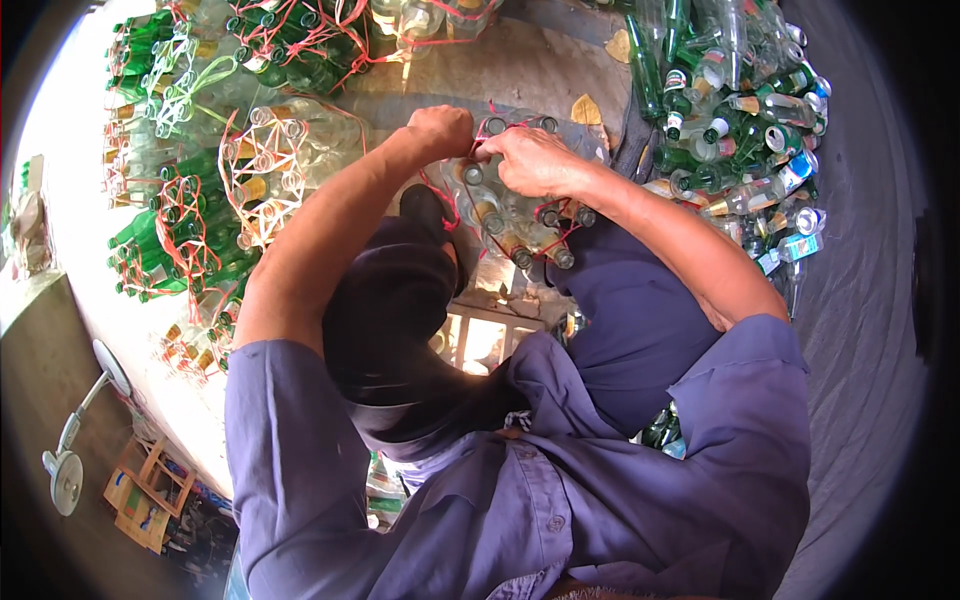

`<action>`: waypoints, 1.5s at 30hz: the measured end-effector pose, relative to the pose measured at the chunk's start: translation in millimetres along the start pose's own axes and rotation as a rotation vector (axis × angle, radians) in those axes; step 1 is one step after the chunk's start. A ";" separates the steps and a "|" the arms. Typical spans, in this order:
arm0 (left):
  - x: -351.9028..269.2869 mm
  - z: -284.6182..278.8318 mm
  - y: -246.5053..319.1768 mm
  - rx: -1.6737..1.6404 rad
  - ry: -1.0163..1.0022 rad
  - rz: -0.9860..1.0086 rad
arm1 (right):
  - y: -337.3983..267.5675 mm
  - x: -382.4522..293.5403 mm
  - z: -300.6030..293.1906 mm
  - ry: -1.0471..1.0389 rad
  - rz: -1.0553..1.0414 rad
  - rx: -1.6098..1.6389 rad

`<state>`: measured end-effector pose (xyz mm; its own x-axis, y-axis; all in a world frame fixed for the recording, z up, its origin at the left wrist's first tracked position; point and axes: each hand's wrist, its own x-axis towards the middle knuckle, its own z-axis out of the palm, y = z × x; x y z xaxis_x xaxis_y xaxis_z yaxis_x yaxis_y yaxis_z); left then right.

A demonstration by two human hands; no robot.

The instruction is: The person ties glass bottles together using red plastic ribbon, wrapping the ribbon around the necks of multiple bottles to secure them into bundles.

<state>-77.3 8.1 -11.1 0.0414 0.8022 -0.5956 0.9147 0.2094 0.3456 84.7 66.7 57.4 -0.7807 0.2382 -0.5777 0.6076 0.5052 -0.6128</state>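
Between my knees stands a bundle of clear glass bottles [491, 222], their open mouths facing up. Pink plastic string [559, 241] is wound around and between the bottle necks. My left hand [442, 129] is closed in a fist at the bundle's far left side, on the string. From the right, my right hand [531, 160] reaches over the bottle mouths, its fingers bent and pinching the string close to the left fist. The fingertips of both hands are partly hidden. A loose loop of the string hangs on the bundle's left side.
Tied bundles of green bottles [191, 217] and clear bottles [270, 161] stand to the left. A heap of loose bottles and cans [739, 127] lies at right beside a grey sheet [855, 360]. Dry leaves [586, 110] lie beyond the bundle. An electric fan [67, 480] is at lower left.
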 end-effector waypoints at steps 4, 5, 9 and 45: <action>-1.1 -10.7 4.0 -0.098 -0.126 -0.032 | 12.1 -1.1 6.0 0.062 -0.077 -0.075; -1.9 -11.5 5.9 -0.102 -0.141 -0.040 | 14.4 -0.9 3.6 0.046 -0.061 0.019; 27.6 22.4 -21.2 -0.141 -0.148 -0.111 | 14.1 0.6 2.3 0.056 -0.063 0.190; -92.3 -21.1 23.5 0.241 0.258 0.104 | 0.9 -52.5 -29.3 0.138 -0.046 -0.420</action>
<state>-68.1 -49.1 67.3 0.0649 0.9334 -0.3528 0.9807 0.0057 0.1954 122.0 79.0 102.9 -0.8349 0.3017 -0.4604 0.4823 0.8041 -0.3477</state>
